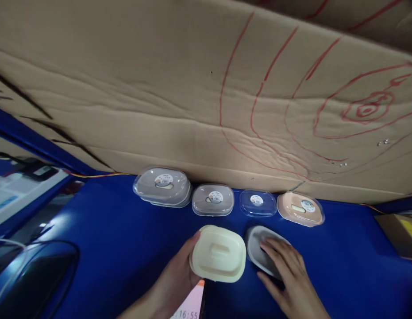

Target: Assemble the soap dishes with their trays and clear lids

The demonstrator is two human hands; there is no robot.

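Note:
My left hand grips a cream plastic container by its left side, raised toward me. The container is a rounded rectangle with a small oblong bump in the middle of its recessed face. Just to its right is a grey plastic container of similar shape, tilted. My right hand is on it, fingers curled over its recessed face and thumb near the closest rim. The palm hides the grey container's right part.
Along the cardboard wall stand a grey lidded stack, another clear-lidded grey container, a clear lid and a peach container. A lit screen lies near me. Cables and a dark device are at left; a carton at right.

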